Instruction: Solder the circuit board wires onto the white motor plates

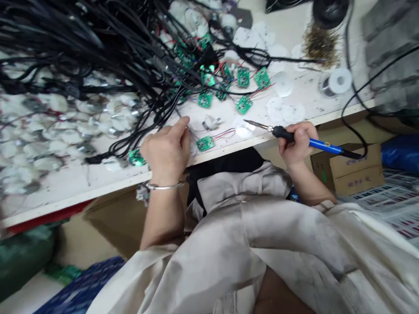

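Note:
My right hand (297, 141) grips a soldering iron (322, 146) with a blue and black handle. Its bare metal tip points left, over a white round disc (245, 128) near the bench edge. My left hand (168, 150) is closed, back upward, beside black cables (134, 133); what its fingers hold is hidden. Just right of it lies a small green circuit board (205, 143) with red and black wires, and behind that a small white motor-like part (212, 122). Another green board (136, 157) is partly under the left hand.
Black cables (98, 39) heap at the back left, above many white parts with metal ends (62, 135). Several green boards (243, 76) lie behind. At right are a solder spool (340, 81), a brass-coloured wire ball (321, 43) and the iron's cord (347, 104). A cardboard box (356, 168) stands below.

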A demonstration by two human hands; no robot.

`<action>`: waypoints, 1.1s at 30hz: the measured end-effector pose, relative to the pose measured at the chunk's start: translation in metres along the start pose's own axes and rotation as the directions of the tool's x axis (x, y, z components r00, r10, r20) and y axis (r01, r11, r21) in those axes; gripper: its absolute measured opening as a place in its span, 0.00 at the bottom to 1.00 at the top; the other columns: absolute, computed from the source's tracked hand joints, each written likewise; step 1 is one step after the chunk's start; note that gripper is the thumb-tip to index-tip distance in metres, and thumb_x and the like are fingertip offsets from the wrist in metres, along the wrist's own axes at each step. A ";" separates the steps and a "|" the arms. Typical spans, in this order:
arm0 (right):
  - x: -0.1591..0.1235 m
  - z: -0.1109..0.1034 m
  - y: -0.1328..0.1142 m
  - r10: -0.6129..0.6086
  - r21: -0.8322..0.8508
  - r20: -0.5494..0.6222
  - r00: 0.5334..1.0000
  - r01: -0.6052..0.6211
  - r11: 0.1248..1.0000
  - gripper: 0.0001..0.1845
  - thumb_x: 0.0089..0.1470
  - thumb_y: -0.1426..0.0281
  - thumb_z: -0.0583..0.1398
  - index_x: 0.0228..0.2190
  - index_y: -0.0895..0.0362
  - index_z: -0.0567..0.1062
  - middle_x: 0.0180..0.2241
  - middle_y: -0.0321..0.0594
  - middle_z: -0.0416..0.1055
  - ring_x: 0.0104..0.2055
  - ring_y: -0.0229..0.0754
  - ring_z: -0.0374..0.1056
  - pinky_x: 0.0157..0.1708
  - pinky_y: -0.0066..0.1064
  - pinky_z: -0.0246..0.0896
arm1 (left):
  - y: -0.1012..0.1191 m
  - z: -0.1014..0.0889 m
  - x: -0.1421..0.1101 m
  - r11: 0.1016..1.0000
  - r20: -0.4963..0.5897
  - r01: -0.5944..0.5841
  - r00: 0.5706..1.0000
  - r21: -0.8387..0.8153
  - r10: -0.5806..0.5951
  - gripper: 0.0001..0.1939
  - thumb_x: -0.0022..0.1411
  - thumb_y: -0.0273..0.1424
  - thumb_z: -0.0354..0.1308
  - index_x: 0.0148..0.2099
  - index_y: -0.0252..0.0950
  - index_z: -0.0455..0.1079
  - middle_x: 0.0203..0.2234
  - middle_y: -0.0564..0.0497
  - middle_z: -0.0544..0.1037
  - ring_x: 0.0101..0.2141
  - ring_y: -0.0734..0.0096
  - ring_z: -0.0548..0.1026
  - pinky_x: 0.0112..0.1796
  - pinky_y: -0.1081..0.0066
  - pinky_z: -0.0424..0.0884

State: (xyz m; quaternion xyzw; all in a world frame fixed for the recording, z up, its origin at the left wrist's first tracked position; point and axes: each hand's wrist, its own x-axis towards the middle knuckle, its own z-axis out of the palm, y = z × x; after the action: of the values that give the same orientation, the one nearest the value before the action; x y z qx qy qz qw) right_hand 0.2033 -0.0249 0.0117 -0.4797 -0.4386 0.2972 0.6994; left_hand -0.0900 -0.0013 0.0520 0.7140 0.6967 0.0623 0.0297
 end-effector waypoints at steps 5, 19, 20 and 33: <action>0.045 -0.027 -0.003 -0.234 -0.092 -0.224 0.946 0.218 0.972 0.14 0.61 0.57 0.61 0.30 0.53 0.74 0.17 0.24 0.62 0.10 0.27 0.55 0.08 0.20 0.44 | 0.000 0.005 0.016 0.983 -0.190 -0.160 0.972 -0.091 0.140 0.21 0.70 0.40 0.48 0.44 0.35 0.80 0.41 0.40 0.84 0.40 0.55 0.81 0.35 0.65 0.67; 0.156 -0.079 0.063 -0.310 -0.383 -0.436 0.845 0.138 0.914 0.22 0.63 0.47 0.53 0.31 0.52 0.64 0.27 0.26 0.60 0.16 0.24 0.54 0.15 0.23 0.50 | 0.017 0.031 0.027 0.802 -0.255 0.059 0.932 -0.594 -0.257 0.16 0.57 0.37 0.65 0.47 0.39 0.81 0.36 0.48 0.85 0.30 0.62 0.80 0.36 0.62 0.76; 0.160 -0.080 0.065 -0.312 -0.393 -0.450 0.837 0.128 0.910 0.22 0.63 0.47 0.53 0.30 0.52 0.63 0.27 0.26 0.61 0.15 0.24 0.53 0.15 0.23 0.48 | 0.017 0.033 0.027 0.791 -0.290 0.010 0.927 -0.611 -0.236 0.15 0.58 0.37 0.65 0.47 0.40 0.82 0.36 0.47 0.85 0.30 0.62 0.80 0.36 0.62 0.76; 0.162 -0.081 0.064 -0.157 -0.374 -0.282 0.946 0.043 0.926 0.28 0.58 0.38 0.53 0.28 0.49 0.64 0.20 0.27 0.55 0.15 0.31 0.56 0.16 0.29 0.50 | 0.034 0.016 0.009 0.834 -0.423 -0.276 0.904 -0.477 0.057 0.05 0.63 0.36 0.64 0.36 0.42 0.78 0.24 0.53 0.80 0.26 0.66 0.75 0.34 0.64 0.70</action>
State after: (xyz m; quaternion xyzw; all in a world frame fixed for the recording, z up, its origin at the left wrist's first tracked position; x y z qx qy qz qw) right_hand 0.3473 0.1010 -0.0067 -0.6176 -0.3960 0.0965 0.6726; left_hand -0.0542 0.0075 0.0409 0.7102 0.5779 0.3944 0.0783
